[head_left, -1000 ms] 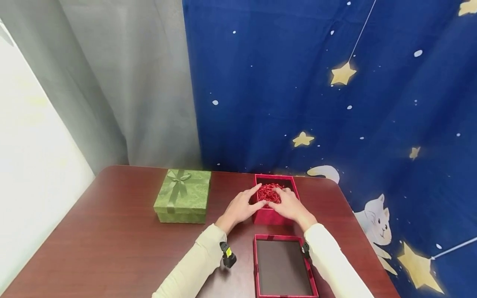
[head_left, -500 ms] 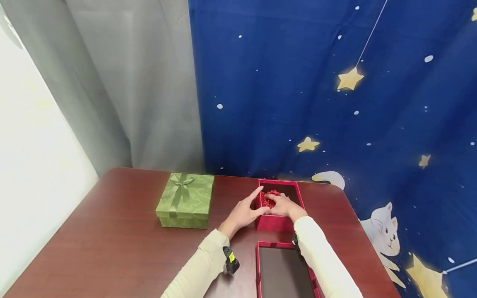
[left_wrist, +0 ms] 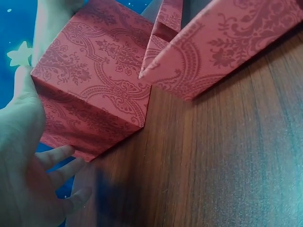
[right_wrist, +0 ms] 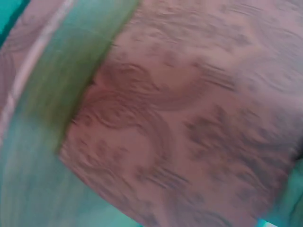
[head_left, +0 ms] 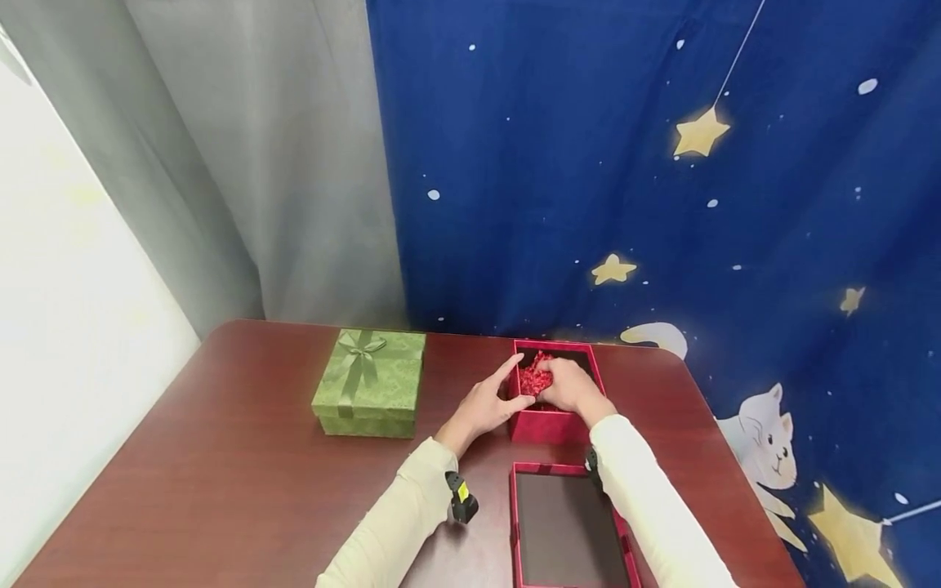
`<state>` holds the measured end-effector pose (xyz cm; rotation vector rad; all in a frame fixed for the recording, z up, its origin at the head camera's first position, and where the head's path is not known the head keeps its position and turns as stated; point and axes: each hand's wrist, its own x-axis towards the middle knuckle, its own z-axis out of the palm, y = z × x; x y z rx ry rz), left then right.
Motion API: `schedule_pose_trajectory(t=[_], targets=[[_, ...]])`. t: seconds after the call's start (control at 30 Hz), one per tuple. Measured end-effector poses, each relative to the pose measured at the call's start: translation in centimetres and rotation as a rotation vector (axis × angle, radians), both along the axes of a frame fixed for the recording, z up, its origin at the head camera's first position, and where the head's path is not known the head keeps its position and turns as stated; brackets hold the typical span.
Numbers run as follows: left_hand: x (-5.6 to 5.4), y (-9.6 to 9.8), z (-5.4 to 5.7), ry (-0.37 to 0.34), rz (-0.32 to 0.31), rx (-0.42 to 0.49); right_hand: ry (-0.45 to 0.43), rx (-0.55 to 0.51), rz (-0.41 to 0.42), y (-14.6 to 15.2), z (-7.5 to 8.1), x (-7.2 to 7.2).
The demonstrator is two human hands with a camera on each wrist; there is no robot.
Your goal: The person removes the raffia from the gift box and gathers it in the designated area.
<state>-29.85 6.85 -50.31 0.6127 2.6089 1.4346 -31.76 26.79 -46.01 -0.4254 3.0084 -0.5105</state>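
Note:
An uncovered red gift box (head_left: pixel 547 426) with a dark inside stands near the table's far edge, holding red shredded paper (head_left: pixel 535 377). My right hand (head_left: pixel 572 387) reaches in over its near side and grips a clump of the paper, fingertips partly buried in it. With its forefinger along the left rim and its thumb at the near rim, my left hand (head_left: pixel 485 408) steadies the box. In the left wrist view the thumb lies at the patterned box's (left_wrist: pixel 94 71) edge, and the other fingers (left_wrist: pixel 61 172) spread loosely beside it. The right wrist view shows a blurred patterned red wall (right_wrist: pixel 189 104).
Just in front of the box lies a shallow red lid (head_left: pixel 516 523), dark side up, partly under my right sleeve. A green gift box (head_left: pixel 371 384) with a ribbon bow stands to the left on the brown table (head_left: pixel 243 457). Curtains hang behind the table.
My right hand has gone from hovering over the paper to reaching into it, drawing it up and to the left in the box. The left hand stays at the box's left corner.

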Motion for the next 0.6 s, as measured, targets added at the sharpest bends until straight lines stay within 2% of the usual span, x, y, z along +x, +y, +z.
schedule_pose_trajectory(t=[0.2,0.4,0.5,0.6], targets=[[0.0,0.0,0.3,-0.012,-0.008,-0.011,0.168,0.052,-0.071,1.0,4.1,2.0],[0.2,0.1,0.5,-0.031,-0.005,-0.013,0.373,-0.013,-0.109,3.8,8.1,3.9],[0.2,0.1,0.5,-0.039,-0.002,-0.008,0.451,-0.056,-0.167,5.9,9.1,4.3],[0.2,0.2,0.4,-0.056,-0.004,-0.009,0.479,-0.098,-0.255,7.9,8.7,4.9]])
